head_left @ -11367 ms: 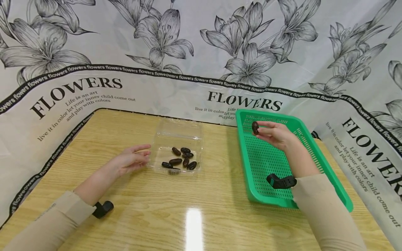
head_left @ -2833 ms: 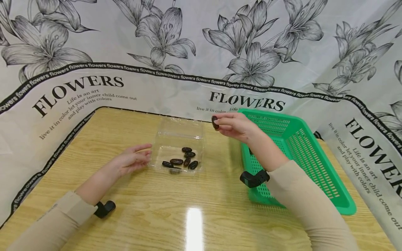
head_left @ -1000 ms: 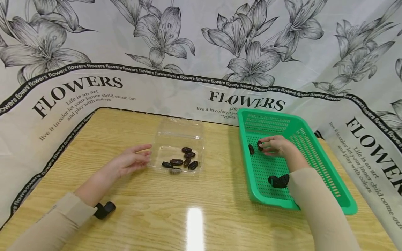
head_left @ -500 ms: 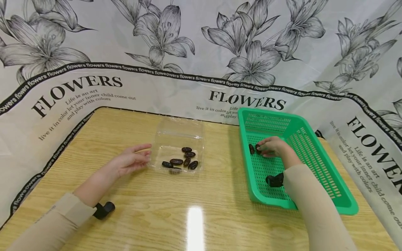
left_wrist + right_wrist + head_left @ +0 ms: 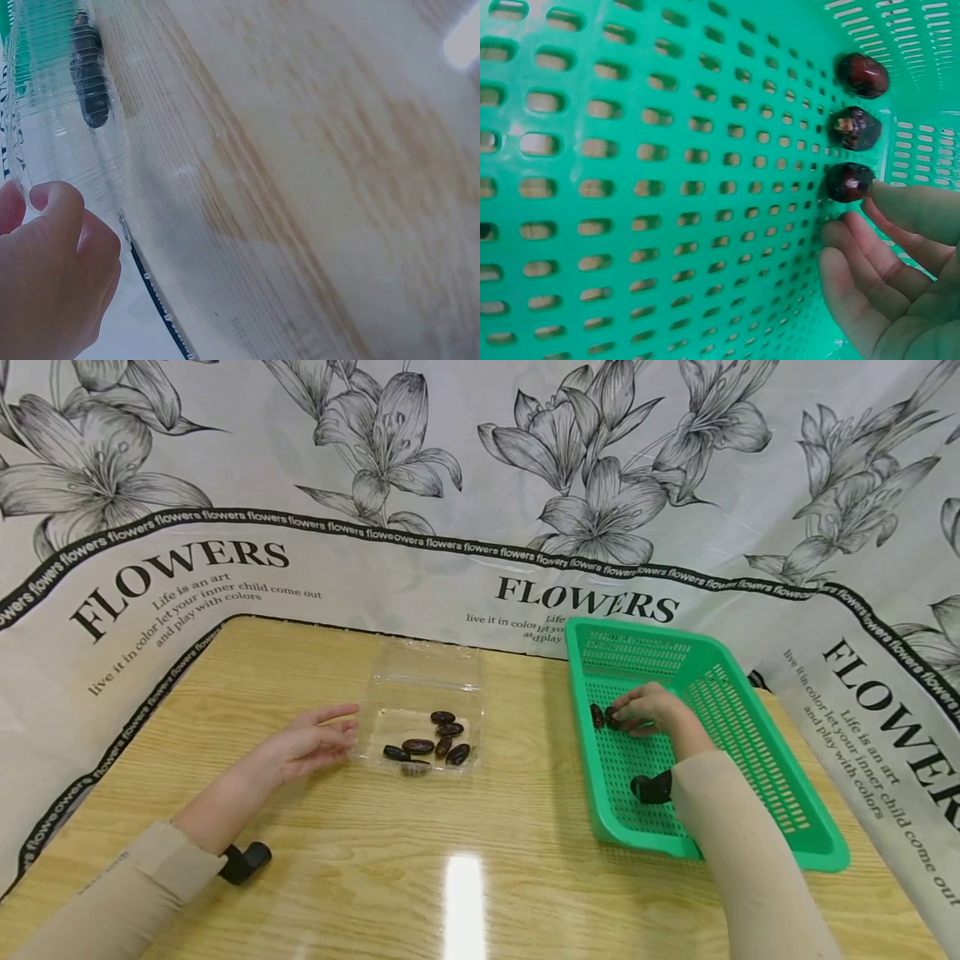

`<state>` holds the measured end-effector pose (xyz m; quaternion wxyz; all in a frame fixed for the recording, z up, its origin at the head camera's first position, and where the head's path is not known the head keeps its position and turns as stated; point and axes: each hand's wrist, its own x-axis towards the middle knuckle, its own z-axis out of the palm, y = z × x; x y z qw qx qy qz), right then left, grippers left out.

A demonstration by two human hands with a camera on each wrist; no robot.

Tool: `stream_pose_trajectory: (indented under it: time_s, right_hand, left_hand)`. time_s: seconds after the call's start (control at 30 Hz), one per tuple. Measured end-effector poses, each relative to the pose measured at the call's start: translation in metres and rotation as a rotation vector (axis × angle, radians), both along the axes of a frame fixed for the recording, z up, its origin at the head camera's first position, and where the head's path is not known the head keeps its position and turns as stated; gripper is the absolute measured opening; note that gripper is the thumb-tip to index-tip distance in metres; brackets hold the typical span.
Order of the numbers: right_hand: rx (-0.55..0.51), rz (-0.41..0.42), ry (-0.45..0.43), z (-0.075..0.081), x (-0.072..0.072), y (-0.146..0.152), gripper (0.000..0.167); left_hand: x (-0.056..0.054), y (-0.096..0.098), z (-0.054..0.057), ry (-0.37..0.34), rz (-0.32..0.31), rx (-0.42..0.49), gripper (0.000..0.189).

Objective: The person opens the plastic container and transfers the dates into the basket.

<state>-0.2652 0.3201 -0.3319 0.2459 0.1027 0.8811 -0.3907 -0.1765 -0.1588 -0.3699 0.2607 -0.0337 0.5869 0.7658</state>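
Six-ish dates (image 5: pixel 418 747) were left in the clear clamshell (image 5: pixel 393 723), left hand (image 5: pixel 307 746) at its edge, couldn't tell if gripping. Farther out, right hand (image 5: pixel 651 707) pinched another date (image 5: pixel 850 182) beside two more dates (image 5: pixel 856 129) in the green basket (image 5: pixel 641 842). Looked roughly a third done.

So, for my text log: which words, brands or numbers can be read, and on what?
"FLOWERS": white cloth
"Life is an art live it in color let your inner child come out and play with colors": smaller, same cloth
"flowers", repeated: the cloth's black band
Left sleeve mark: too small to read
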Motion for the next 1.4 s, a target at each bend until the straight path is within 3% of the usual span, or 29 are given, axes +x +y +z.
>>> stream_pose_trajectory:
  time_s: [0.17,0.53,0.67,0.97,1.4]
  right_hand:
    - [-0.014,0.014,0.021,0.008,0.001,0.002,0.045]
    - [-0.201,-0.006,0.068,0.035,0.005,0.007,0.056]
    - [-0.254,-0.002,0.094,0.053,0.006,-0.003,0.060]
    - [-0.321,0.100,0.114,0.080,0.010,-0.046,0.061]
    - [-0.416,0.215,0.116,0.070,0.007,-0.112,0.048]
  left_hand:
    - [0.000,0.000,-0.001,-0.006,0.008,0.009,0.069]
    - [0.001,0.001,0.001,-0.009,0.009,0.020,0.068]
    - [0.000,0.002,0.002,-0.008,0.006,0.018,0.067]
    - [0.000,0.001,0.001,-0.012,0.011,0.028,0.072]
    - [0.000,0.000,0.001,-0.009,0.009,0.023,0.072]
